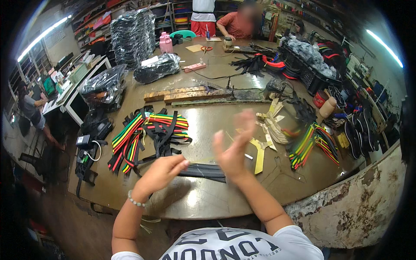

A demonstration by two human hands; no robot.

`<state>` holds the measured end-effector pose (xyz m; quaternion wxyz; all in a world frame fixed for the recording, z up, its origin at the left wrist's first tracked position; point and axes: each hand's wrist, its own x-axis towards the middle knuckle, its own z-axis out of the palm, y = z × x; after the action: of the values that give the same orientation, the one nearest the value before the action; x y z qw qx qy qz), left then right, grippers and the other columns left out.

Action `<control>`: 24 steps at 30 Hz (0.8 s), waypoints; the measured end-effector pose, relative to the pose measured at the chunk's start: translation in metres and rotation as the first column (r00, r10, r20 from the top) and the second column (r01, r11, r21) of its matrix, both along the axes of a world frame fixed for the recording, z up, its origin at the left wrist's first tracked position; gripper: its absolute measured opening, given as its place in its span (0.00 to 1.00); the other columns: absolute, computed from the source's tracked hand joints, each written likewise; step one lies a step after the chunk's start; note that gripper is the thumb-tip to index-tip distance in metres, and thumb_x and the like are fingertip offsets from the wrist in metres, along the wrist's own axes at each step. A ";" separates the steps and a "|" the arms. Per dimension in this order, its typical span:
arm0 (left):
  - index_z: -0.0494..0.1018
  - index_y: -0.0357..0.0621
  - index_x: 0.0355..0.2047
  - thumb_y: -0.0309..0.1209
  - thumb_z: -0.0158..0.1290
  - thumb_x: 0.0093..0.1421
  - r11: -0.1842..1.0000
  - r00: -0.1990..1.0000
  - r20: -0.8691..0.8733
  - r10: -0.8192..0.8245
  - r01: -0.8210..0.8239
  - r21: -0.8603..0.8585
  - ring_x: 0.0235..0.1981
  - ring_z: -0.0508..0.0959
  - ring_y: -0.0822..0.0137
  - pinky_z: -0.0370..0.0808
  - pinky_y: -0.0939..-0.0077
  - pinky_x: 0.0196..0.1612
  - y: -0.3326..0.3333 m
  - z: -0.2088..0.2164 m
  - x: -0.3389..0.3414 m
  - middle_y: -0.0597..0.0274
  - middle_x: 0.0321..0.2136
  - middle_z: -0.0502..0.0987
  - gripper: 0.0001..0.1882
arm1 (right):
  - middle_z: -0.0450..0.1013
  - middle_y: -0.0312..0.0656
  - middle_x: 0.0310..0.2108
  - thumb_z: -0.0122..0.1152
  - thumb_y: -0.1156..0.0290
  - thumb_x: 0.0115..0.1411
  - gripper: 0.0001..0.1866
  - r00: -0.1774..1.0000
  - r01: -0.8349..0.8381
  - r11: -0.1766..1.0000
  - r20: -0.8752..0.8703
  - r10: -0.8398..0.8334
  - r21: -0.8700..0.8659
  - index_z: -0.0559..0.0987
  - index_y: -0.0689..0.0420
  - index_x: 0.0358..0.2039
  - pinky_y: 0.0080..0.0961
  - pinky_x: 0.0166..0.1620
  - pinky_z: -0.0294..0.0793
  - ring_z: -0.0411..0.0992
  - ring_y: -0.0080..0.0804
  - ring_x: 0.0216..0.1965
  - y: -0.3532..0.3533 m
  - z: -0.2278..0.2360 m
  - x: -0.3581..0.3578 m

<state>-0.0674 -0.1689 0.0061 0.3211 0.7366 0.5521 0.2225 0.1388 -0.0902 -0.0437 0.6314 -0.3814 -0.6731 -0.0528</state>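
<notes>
My left hand (161,172) is closed in a pinch at the left end of a bundle of black straps (203,171) lying on the table. What its fingertips hold is too small to make out; a faint thin strand runs rightward from near them. Raised at the bundle's right end is my right hand (236,149), blurred, thumb and fingers apart, with nothing visible in its grasp. Beyond my left hand lies a heap of black straps and red, yellow and green striped straps (149,128). A yellow forked strip (260,157) rests to the right of my right hand.
Striped straps (303,147) and cream straps (272,123) lie to the right. Wooden bars (190,94) cross the table's middle. Farther back are plastic-wrapped bundles (157,69), a pink bottle (165,43), orange-handled scissors (206,49) and a black crate (310,69). A person in red (236,26) sits opposite.
</notes>
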 end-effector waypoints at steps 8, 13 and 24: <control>0.69 0.37 0.45 0.46 0.65 0.46 0.865 0.856 -0.478 -0.198 0.382 0.326 0.43 0.69 0.49 0.72 0.62 0.48 0.039 -0.041 -0.013 0.50 0.39 0.73 0.32 | 0.76 0.47 0.33 0.57 0.57 0.62 0.25 0.680 -0.233 0.170 -0.036 0.732 -0.958 0.73 0.57 0.56 0.33 0.38 0.73 0.74 0.39 0.33 0.010 0.008 0.023; 0.70 0.34 0.41 0.34 0.66 0.34 0.906 0.705 -0.632 -0.322 0.423 0.011 0.46 0.70 0.46 0.70 0.62 0.51 0.062 -0.074 -0.015 0.47 0.39 0.74 0.32 | 0.71 0.45 0.32 0.59 0.61 0.61 0.26 0.826 -0.208 0.678 0.245 0.508 -0.705 0.70 0.54 0.59 0.33 0.36 0.73 0.73 0.42 0.33 -0.013 0.023 0.048; 0.71 0.35 0.39 0.32 0.65 0.39 0.787 0.655 -0.596 -0.464 0.614 0.062 0.41 0.70 0.52 0.70 0.64 0.45 0.022 -0.051 0.018 0.51 0.36 0.72 0.26 | 0.71 0.45 0.35 0.67 0.68 0.54 0.10 0.447 -0.830 0.412 -0.005 0.895 -0.377 0.78 0.55 0.36 0.27 0.25 0.74 0.72 0.34 0.22 -0.108 0.117 0.083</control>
<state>-0.0495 -0.1469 -0.0445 0.1007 0.9344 0.3397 -0.0358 0.2218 -0.1981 0.0738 0.4248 -0.0694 -0.8297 0.3554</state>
